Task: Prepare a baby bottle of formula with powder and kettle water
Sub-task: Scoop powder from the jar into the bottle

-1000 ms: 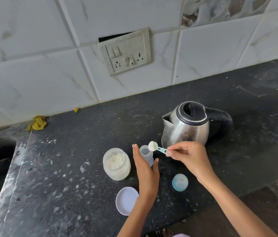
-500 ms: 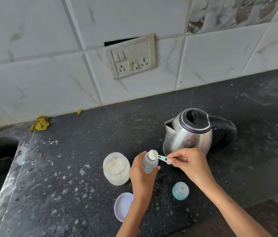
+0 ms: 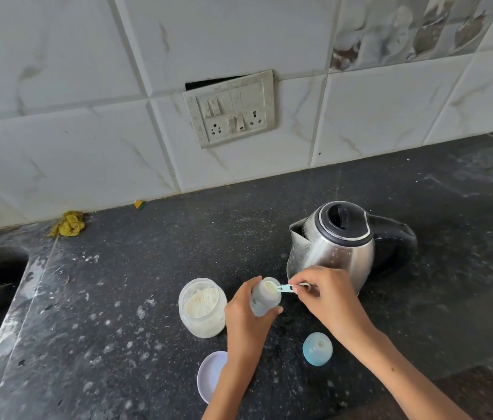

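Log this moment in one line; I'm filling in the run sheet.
step: powder into bottle | left hand: holds bottle | right hand: tips scoop at bottle mouth | jar: open | kettle: untouched

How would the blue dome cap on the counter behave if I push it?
The blue dome cap looks like thin plastic, so probably light and easily slid. Its rounded shape suggests it might rock or roll if tipped. The counter looks smooth, offering little grip.

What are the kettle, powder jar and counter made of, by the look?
Kettle: polished metal body, probably stainless steel, mirror reflections on it; black matte lid and handle, likely plastic.
Jar: clear and see-through, powder visible inside; glass or plastic, cannot tell.
Counter: dark speckled stone, likely granite, dull sheen with white dust.
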Available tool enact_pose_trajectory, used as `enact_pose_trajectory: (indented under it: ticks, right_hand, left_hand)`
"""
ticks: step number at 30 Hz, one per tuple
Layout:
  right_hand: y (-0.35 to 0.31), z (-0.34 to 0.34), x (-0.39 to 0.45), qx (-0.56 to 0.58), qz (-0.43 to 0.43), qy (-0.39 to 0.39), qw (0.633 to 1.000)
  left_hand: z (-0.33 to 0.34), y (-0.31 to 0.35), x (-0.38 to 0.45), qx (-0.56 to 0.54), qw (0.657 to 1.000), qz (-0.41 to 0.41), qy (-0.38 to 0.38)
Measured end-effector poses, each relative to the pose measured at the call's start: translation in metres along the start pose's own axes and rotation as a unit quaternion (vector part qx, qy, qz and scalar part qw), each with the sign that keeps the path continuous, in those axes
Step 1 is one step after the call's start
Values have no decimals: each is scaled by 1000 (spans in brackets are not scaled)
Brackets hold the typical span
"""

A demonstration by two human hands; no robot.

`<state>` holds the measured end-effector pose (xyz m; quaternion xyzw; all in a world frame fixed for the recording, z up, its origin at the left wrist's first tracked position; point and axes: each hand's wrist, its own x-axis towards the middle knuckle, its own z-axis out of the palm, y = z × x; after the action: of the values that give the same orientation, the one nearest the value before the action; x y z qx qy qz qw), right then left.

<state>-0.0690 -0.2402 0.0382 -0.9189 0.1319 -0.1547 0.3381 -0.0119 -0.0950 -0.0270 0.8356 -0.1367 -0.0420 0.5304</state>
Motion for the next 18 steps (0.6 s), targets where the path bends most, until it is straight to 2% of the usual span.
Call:
enact_pose_trajectory:
  ticks: [10,18]
  right_hand:
    - [-2,3,-3,-57,-161,72,983]
    - [6,0,-11,-78,-256,63,962]
  left_hand:
    - [-3,4,2,-33,999,-12,-1]
    - [-4,-1,1,-56,998,-14,7]
